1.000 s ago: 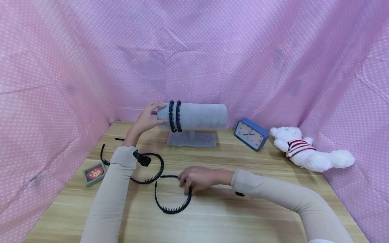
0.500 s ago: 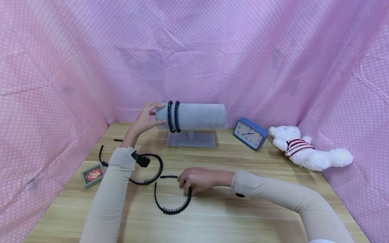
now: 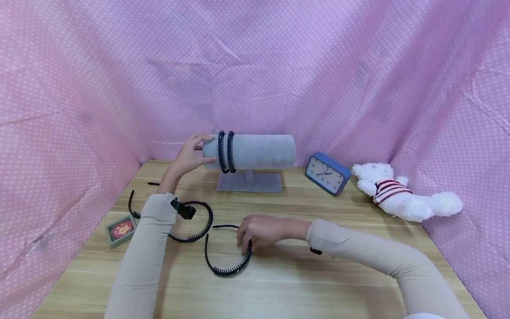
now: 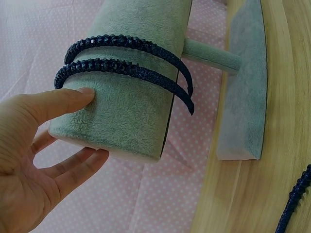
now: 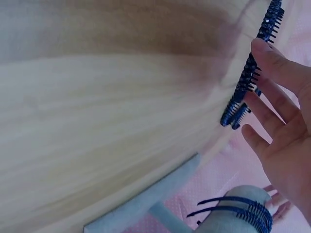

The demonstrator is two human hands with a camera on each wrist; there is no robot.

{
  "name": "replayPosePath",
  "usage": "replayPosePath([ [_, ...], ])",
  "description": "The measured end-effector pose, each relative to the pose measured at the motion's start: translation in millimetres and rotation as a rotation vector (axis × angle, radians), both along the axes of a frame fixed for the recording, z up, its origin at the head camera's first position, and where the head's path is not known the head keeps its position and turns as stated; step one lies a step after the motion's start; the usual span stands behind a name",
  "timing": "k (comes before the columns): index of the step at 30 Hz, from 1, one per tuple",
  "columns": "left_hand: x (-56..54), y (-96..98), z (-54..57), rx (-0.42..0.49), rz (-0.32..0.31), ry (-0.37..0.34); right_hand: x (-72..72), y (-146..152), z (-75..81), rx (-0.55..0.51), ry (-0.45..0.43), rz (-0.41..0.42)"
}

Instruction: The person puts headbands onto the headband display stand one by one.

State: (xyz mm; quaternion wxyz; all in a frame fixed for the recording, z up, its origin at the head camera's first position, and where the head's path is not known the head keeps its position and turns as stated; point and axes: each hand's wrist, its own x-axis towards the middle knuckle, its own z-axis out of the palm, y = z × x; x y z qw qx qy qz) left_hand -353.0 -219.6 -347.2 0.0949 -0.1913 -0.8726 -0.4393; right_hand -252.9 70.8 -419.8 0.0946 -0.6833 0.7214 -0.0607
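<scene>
A grey plush roll stand (image 3: 263, 151) stands at the back of the table, with two dark toothed headbands (image 3: 230, 153) round its left part. My left hand (image 3: 186, 158) holds the roll's left end, its thumb (image 4: 73, 101) on one side and fingers round the end. In front, my right hand (image 3: 262, 231) pinches another dark toothed headband (image 3: 230, 271) by its right side. In the right wrist view the thumb presses on that headband (image 5: 247, 77), which appears slightly raised; some fingertips are hidden in the head view.
More dark headbands (image 3: 210, 217) lie on the left of the wooden table (image 3: 303, 283), partly hidden by my left arm. A small green frame (image 3: 120, 231) is beside them. A blue clock (image 3: 327, 173) and a white teddy bear (image 3: 414, 206) are at right. Pink dotted cloth surrounds the table.
My right hand has shifted slightly up and right with the headband, whose front curve has lifted and tilted. The left hand keeps its hold on the roll.
</scene>
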Motion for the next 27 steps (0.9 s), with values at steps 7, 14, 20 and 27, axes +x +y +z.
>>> replayPosePath([
  [7, -0.1, -0.5, 0.4, 0.004, 0.005, -0.013, -5.0, 8.1, 8.5, -0.026, -0.043, -0.038],
  [14, 1.3, 0.3, 1.6, 0.012, -0.004, -0.018, -9.0, 12.6, 22.5, -0.025, -0.162, -0.096],
  [20, -1.2, -0.1, -1.0, 0.002, 0.009, -0.011, -14.7, 15.5, 34.6, -0.030, -0.211, -0.166],
  [27, -0.8, -0.1, -0.6, 0.005, 0.005, -0.022, -22.6, 23.4, 43.9, -0.086, -0.264, -0.198],
])
